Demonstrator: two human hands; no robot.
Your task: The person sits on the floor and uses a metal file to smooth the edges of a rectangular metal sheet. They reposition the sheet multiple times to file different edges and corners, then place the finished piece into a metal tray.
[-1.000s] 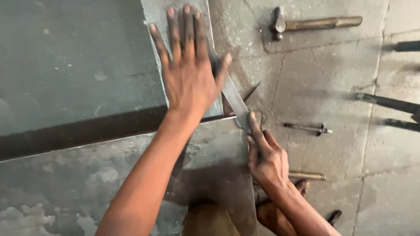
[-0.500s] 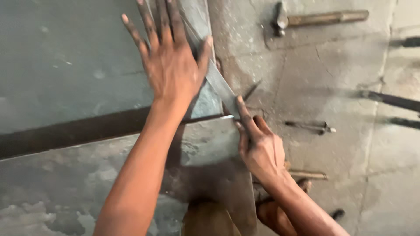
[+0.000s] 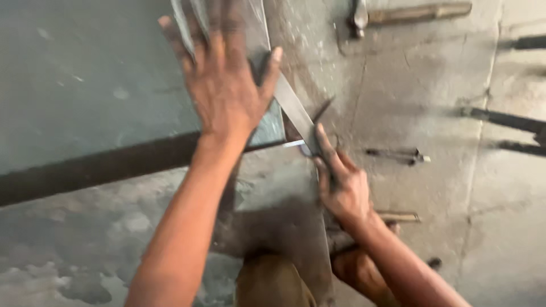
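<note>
My left hand [image 3: 224, 85] lies flat, fingers spread, on a large grey-green metal sheet [image 3: 85, 85] spread over the floor. My right hand [image 3: 341, 185] grips metal shears [image 3: 307, 128] at the sheet's right edge, index finger stretched along them. The blades sit where a narrow cut strip [image 3: 290, 102] peels away from the sheet. A second sheet piece [image 3: 278, 193] lies under my forearms. My knee [image 3: 273, 281] shows at the bottom.
A hammer [image 3: 409, 12] with a wooden handle lies on the concrete floor at the top right. A small punch-like tool [image 3: 398, 154] and a flat stick [image 3: 401, 216] rest right of my right hand. Dark tool handles [image 3: 506, 120] reach in from the right edge.
My left hand has slid up and left across the sheet. My right hand with the shears has shifted slightly left, toward the sheet.
</note>
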